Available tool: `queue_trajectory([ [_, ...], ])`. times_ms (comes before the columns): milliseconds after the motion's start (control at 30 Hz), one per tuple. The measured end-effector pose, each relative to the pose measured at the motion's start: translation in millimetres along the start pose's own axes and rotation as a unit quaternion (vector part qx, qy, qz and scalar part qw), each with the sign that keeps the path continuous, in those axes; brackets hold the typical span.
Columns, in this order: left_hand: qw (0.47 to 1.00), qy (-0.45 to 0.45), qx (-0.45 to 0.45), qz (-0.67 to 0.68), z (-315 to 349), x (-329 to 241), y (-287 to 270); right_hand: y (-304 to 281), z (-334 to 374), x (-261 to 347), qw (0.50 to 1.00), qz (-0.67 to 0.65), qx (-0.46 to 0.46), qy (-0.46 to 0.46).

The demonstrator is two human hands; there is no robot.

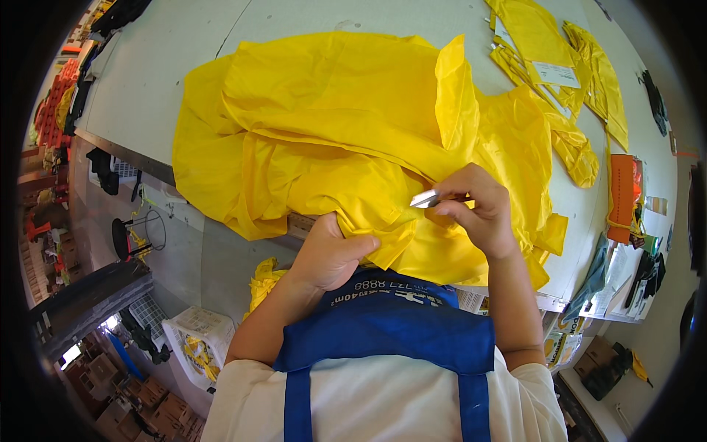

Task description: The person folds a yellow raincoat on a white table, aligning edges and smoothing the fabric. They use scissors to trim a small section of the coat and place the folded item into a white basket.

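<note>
1 big yellow garment [324, 125], 2 hands, 1 small metal tool [425, 199], 1 orange item [623, 197]

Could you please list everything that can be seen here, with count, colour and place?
yellow garment: one, yellow thin fabric, spread crumpled over the near half of the table
table: one, pale grey, filling the upper picture
small metal tool: one, silvery, at the garment's near edge
folded yellow pieces: several, yellow, some with white slips, far right of the table
orange item: one, orange, right table edge
white basket: one, white with yellow fabric inside, on the floor lower left
black stool: one, black, on the floor at left
apron: one, blue, on the person's chest
left hand: one, gripping the garment's edge
right hand: one, fingers pinching the tool
</note>
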State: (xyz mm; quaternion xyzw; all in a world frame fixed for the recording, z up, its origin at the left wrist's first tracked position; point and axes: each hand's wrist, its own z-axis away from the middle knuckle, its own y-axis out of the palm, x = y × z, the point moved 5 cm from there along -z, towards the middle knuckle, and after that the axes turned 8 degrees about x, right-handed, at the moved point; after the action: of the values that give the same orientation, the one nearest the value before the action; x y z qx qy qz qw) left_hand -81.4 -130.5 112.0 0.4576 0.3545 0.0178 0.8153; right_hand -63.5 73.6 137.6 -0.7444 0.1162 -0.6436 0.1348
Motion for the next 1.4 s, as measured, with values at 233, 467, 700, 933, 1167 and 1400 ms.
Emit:
queue_trajectory([
  [233,0.971,0.032,0.081,-0.223,5,-6,-5,23,17,39,0.998,0.055,0.04,-0.007],
  [467,0.754,0.134,0.026,-0.642,-1,-52,8,9,-9,9,0.936,-0.295,-0.047,0.188],
  [700,0.826,0.087,0.062,-0.553,-24,-91,38,4,-49,-38,0.927,-0.247,0.0,0.283],
  [933,0.982,-0.084,0.028,-0.165,-56,-80,15,-39,-11,19,0.964,-0.082,-0.225,0.115],
  [1167,0.973,0.034,0.028,-0.224,-55,-75,-4,35,112,-13,0.903,-0.239,0.003,0.358],
  [1400,0.56,0.193,-0.483,-0.644,124,-31,-189,40,289,-75,0.608,-0.223,-0.441,0.622],
])
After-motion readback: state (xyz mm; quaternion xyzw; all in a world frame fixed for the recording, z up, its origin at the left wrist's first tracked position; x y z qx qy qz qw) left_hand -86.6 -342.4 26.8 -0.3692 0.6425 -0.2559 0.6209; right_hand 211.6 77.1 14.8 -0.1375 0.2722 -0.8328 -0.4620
